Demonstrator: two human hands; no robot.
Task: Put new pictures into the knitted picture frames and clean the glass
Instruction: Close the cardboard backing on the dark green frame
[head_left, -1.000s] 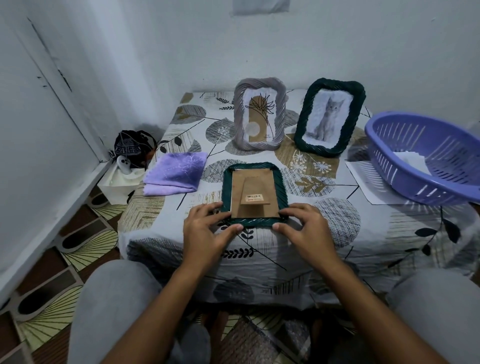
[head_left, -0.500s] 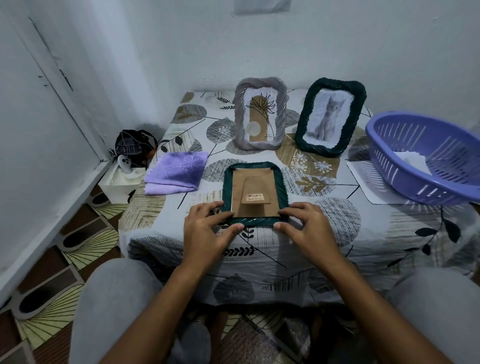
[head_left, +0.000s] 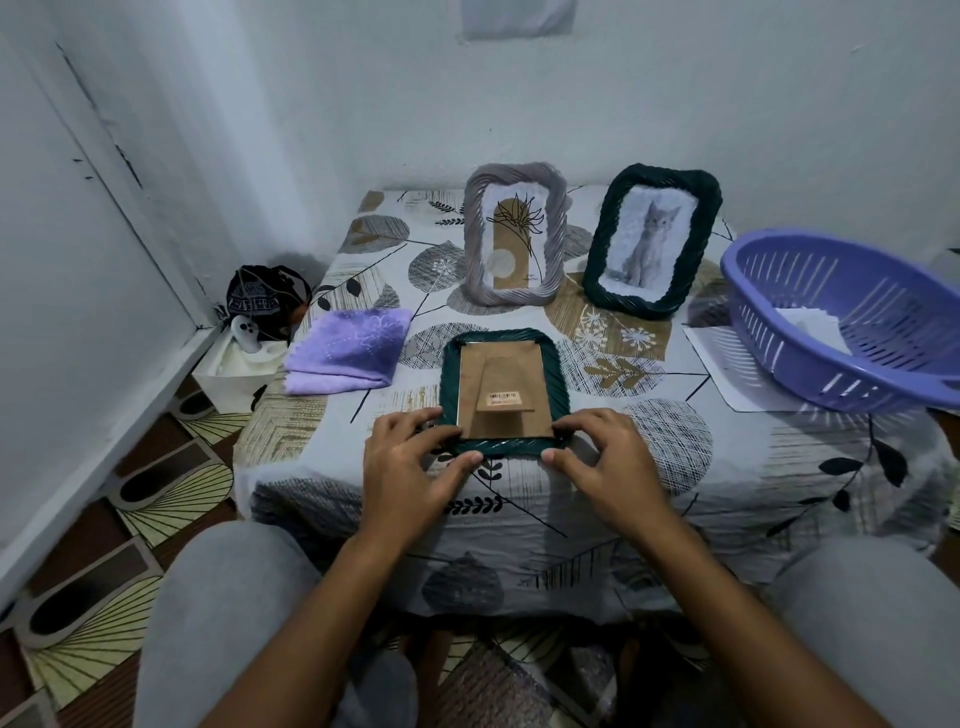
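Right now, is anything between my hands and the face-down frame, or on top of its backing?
Nothing visible. Both the left hand and right hand already grip the near edge of the face-down frame. Its cardboard backing is bare except for its own folded stand. The cloth lies apart, to its left.

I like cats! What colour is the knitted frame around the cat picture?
The upright knitted cat-picture frame is dark green, seen best in the head view.
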